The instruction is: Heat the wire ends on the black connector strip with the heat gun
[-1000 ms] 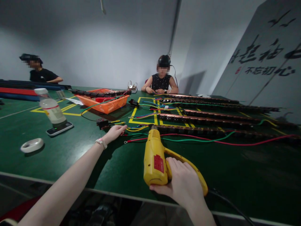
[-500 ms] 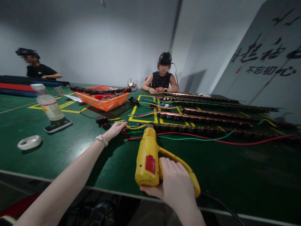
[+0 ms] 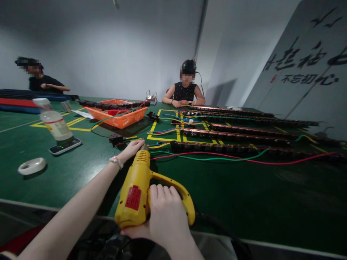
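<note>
My right hand [image 3: 165, 213] is wrapped around the handle of a yellow heat gun [image 3: 135, 180] with a red label. The gun's nozzle points away from me, close beside the fingers of my left hand [image 3: 134, 147]. That hand is pinched on thin wires [image 3: 159, 145] coming from the left end of a long dark busbar-like strip [image 3: 211, 146]; its fingertips are partly hidden. Left of it lies a small black connector block [image 3: 116, 139] with short yellow wires. A red wire [image 3: 187, 154] and a green wire [image 3: 214, 159] run along the near side of the strip.
More long strips [image 3: 233, 135] lie across the green table [image 3: 244, 195]. An orange basket [image 3: 121, 121] holds parts. At left are a bottle [image 3: 58, 122], a phone-like device [image 3: 65, 147] and a white oval object [image 3: 31, 166]. Two people sit across the table.
The heat gun in my right hand has swung left, its nozzle moving from the strip's end to beside my left fingers. My left hand stays nearly in place, pinching the wires.
</note>
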`<move>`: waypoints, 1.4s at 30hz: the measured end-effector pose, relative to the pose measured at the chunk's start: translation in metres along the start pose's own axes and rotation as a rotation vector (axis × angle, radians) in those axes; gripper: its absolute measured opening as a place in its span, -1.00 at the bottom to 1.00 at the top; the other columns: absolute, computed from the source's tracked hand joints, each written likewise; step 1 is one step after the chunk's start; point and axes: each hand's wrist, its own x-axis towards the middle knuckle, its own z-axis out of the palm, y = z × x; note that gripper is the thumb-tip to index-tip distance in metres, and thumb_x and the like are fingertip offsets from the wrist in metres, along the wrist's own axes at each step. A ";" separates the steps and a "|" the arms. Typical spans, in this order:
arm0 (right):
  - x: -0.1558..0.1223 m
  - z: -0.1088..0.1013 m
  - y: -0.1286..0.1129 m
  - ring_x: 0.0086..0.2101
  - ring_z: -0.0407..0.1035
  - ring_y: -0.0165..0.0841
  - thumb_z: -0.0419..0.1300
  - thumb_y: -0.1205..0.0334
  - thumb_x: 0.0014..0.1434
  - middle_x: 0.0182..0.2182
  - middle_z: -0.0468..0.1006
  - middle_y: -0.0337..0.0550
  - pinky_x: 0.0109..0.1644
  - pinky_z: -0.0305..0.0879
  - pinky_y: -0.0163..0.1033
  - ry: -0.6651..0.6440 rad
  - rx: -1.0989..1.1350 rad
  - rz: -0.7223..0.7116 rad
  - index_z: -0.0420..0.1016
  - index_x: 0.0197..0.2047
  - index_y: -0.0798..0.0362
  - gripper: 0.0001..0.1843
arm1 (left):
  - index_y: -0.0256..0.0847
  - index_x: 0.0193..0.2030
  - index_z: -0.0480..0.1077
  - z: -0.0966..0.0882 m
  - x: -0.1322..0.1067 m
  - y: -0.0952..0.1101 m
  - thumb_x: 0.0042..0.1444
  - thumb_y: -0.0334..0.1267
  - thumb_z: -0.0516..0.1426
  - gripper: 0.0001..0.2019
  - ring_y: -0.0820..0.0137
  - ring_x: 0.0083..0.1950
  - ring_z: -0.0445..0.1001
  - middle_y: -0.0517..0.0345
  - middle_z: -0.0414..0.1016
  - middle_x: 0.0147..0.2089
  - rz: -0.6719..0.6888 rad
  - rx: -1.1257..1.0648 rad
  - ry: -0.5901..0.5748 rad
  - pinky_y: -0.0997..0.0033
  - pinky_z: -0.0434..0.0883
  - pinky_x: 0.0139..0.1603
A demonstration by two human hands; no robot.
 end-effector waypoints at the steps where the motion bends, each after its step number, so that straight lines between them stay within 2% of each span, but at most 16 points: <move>1: 0.001 0.002 -0.003 -0.41 0.29 -0.25 0.15 -0.62 -0.53 -0.44 0.38 -0.20 -0.25 0.29 -0.05 0.003 0.000 -0.007 0.33 -0.33 0.05 -0.06 | -0.26 -0.50 0.32 -0.001 0.000 -0.001 -0.10 0.32 0.05 -0.44 0.46 -0.47 0.20 0.22 0.29 -0.54 -0.008 -0.003 0.010 0.46 0.16 -0.45; 5: 0.003 0.003 -0.008 -0.41 0.31 -0.26 0.14 -0.63 -0.54 -0.43 0.40 -0.18 -0.28 0.30 -0.07 0.037 -0.004 -0.017 0.35 -0.31 0.07 -0.04 | -0.28 -0.46 0.40 -0.004 0.001 -0.002 -0.11 0.31 0.06 -0.42 0.42 -0.44 0.28 0.17 0.38 -0.51 -0.040 -0.033 0.020 0.44 0.24 -0.40; 12: 0.005 0.005 -0.002 -0.39 0.32 -0.27 0.14 -0.63 -0.54 -0.42 0.40 -0.21 -0.23 0.30 -0.08 0.010 0.032 -0.053 0.34 -0.31 0.07 -0.03 | -0.27 -0.43 0.45 -0.010 0.005 -0.008 -0.16 0.24 0.11 -0.48 0.36 -0.43 0.39 0.09 0.48 -0.45 -0.170 -0.124 -0.063 0.40 0.33 -0.36; 18: 0.003 0.000 0.009 -0.36 0.34 -0.28 0.17 -0.61 -0.52 -0.38 0.44 -0.23 -0.16 0.26 -0.09 -0.019 0.078 -0.056 0.34 -0.32 0.06 -0.06 | -0.26 -0.44 0.43 -0.009 -0.001 0.001 -0.12 0.15 0.09 -0.56 0.33 -0.36 0.38 0.10 0.47 -0.43 -0.089 -0.082 -0.030 0.39 0.33 -0.29; 23: -0.004 -0.013 0.028 -0.36 0.35 -0.30 0.14 -0.62 -0.46 -0.39 0.44 -0.25 -0.15 0.23 -0.10 -0.026 0.048 -0.032 0.33 -0.33 0.04 -0.10 | -0.25 -0.49 0.35 -0.004 -0.014 0.015 -0.10 0.21 0.10 -0.53 0.42 -0.43 0.28 0.20 0.32 -0.52 0.042 -0.003 -0.001 0.45 0.25 -0.38; 26: -0.009 -0.020 0.041 -0.35 0.36 -0.28 0.12 -0.62 -0.46 -0.39 0.45 -0.23 -0.16 0.22 -0.10 -0.020 0.053 0.020 0.34 -0.32 0.04 -0.09 | -0.23 -0.54 0.30 -0.003 -0.016 0.020 -0.09 0.26 0.07 -0.50 0.45 -0.48 0.23 0.21 0.27 -0.55 0.041 0.011 -0.029 0.45 0.23 -0.42; 32: -0.018 -0.032 0.066 -0.30 0.37 -0.21 0.24 -0.50 -0.36 -0.34 0.46 -0.18 -0.13 0.17 -0.08 -0.018 0.000 0.067 0.36 -0.27 0.06 -0.17 | -0.22 -0.60 0.28 -0.003 -0.014 0.021 -0.08 0.28 0.05 -0.47 0.45 -0.52 0.21 0.21 0.25 -0.61 0.032 0.037 -0.046 0.44 0.21 -0.46; 37: -0.022 -0.033 0.083 -0.31 0.37 -0.21 0.16 -0.56 -0.32 -0.36 0.46 -0.17 -0.16 0.15 -0.08 0.035 0.004 0.128 0.34 -0.29 0.06 -0.17 | -0.22 -0.60 0.26 -0.003 -0.015 0.020 -0.06 0.30 0.01 -0.45 0.46 -0.52 0.19 0.22 0.24 -0.61 0.036 0.051 -0.062 0.43 0.18 -0.44; 42: -0.023 -0.031 0.090 -0.29 0.38 -0.20 0.05 -0.59 -0.23 -0.34 0.47 -0.14 -0.14 0.13 -0.08 0.061 -0.019 0.125 0.33 -0.24 0.07 -0.15 | -0.23 -0.58 0.27 -0.003 -0.016 0.020 -0.08 0.33 0.01 -0.43 0.47 -0.52 0.17 0.22 0.23 -0.59 0.024 0.034 -0.080 0.44 0.14 -0.44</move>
